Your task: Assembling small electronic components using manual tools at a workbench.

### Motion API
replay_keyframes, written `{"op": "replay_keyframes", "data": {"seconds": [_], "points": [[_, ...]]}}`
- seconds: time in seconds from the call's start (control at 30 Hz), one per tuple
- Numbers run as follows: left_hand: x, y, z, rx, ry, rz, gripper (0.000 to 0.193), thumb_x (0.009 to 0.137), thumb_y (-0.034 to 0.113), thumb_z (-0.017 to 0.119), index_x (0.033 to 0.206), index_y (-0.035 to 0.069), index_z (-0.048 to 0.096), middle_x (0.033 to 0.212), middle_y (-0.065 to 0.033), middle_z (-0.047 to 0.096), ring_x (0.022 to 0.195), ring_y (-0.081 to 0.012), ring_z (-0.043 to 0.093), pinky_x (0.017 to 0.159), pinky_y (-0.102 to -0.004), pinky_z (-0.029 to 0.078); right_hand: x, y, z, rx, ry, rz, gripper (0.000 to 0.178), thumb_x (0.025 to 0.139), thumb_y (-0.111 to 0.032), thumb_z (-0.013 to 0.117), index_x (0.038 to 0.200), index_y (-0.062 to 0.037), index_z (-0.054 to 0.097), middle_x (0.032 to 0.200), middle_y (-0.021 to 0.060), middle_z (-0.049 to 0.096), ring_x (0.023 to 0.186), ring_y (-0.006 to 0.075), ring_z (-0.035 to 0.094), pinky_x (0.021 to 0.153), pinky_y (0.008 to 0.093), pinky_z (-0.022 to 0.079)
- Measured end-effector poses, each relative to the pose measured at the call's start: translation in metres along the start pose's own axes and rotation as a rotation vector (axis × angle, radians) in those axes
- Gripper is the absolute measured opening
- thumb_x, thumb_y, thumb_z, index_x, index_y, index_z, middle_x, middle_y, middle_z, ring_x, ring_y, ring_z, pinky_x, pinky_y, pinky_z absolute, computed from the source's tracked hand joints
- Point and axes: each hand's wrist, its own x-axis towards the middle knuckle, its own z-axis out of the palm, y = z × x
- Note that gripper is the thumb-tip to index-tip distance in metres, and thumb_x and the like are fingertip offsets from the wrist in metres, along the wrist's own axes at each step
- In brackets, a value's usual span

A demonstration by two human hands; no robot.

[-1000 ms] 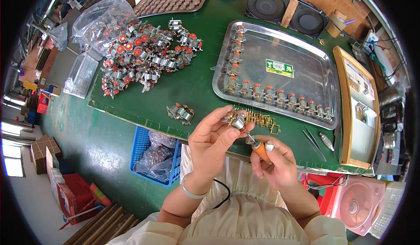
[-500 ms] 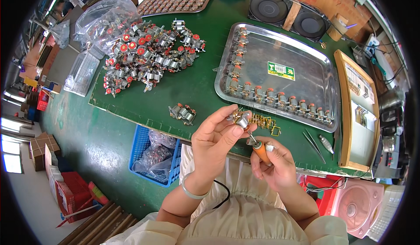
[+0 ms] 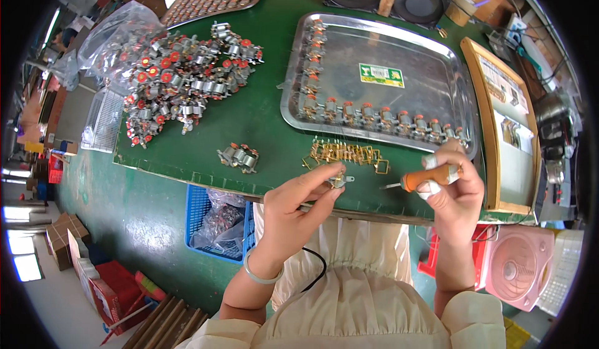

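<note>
Left hand (image 3: 301, 204) is pinching a small metal part (image 3: 339, 179), which is poking out rightward. Right hand (image 3: 458, 193) is gripping an orange-handled tool (image 3: 417, 180), pointing it left toward the part, not touching.

Bright windows (image 3: 26, 268) glare left of the green floor (image 3: 150, 215).

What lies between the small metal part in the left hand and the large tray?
The head view shows brass-coloured wire pieces on the green table between the small metal part and the tray.
</note>
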Motion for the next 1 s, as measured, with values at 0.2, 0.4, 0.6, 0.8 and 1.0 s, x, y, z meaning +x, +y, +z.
{"op": "replay_keyframes", "data": {"seconds": [0.2, 0.4, 0.6, 0.8, 1.0], "points": [[0.002, -0.001, 0.011, 0.176, -0.035, -0.023, 0.034, 0.071, -0.007, 0.062, 0.103, 0.004, 0.061, 0.09, -0.0105, 0.064, 0.07, -0.0142, 0.063, 0.064, -0.0233, 0.052, 0.017, -0.004, 0.024, -0.188, -0.068, -0.196, 0.047, 0.074, 0.001, 0.062, 0.118, 0.0038, 0.046, 0.097, 0.0142, 0.054, 0.08, 0.0184, 0.055, 0.066, 0.0272, 0.046], [0.003, 0.001, 0.009, 0.146, -0.065, -0.077, 0.032, 0.071, -0.008, 0.061, 0.101, 0.002, 0.061, 0.088, -0.0101, 0.064, 0.07, -0.014, 0.063, 0.064, -0.0248, 0.053, 0.024, 0.002, 0.028, -0.185, -0.221, -0.156, 0.046, 0.084, -0.001, 0.053, 0.125, 0.0051, 0.033, 0.103, 0.0177, 0.051, 0.094, 0.0212, 0.052, 0.083, 0.0329, 0.044], [0.005, 0.001, 0.008, 0.151, -0.073, -0.088, 0.031, 0.071, -0.008, 0.061, 0.1, 0.001, 0.061, 0.085, -0.0096, 0.064, 0.07, -0.014, 0.063, 0.064, -0.0242, 0.052, 0.026, 0.006, 0.027, -0.105, -0.316, -0.1, 0.043, 0.085, -0.001, 0.05, 0.124, 0.0051, 0.034, 0.109, 0.0191, 0.051, 0.101, 0.025, 0.053, 0.087, 0.0366, 0.043], [0.008, 0.002, 0.004, 0.174, -0.117, -0.098, 0.03, 0.071, -0.007, 0.061, 0.1, 0.001, 0.061, 0.085, -0.0096, 0.064, 0.07, -0.0138, 0.063, 0.063, -0.0243, 0.052, 0.04, 0.012, 0.014, 0.117, -0.478, -0.067, 0.04, 0.083, 0.007, 0.045, 0.122, 0.0038, 0.04, 0.105, 0.0172, 0.054, 0.097, 0.0229, 0.056, 0.084, 0.0339, 0.044], [0.008, 0.0, 0.002, 0.156, -0.129, -0.144, 0.029, 0.071, -0.006, 0.062, 0.1, 0.002, 0.061, 0.081, -0.0093, 0.064, 0.068, -0.0134, 0.063, 0.062, -0.0239, 0.051, 0.045, 0.009, 0.02, 0.116, -0.352, 0.066, 0.032, 0.076, 0.007, 0.057, 0.106, -0.0028, 0.054, 0.092, 0.0061, 0.056, 0.087, 0.0152, 0.058, 0.073, 0.0281, 0.049]]}}
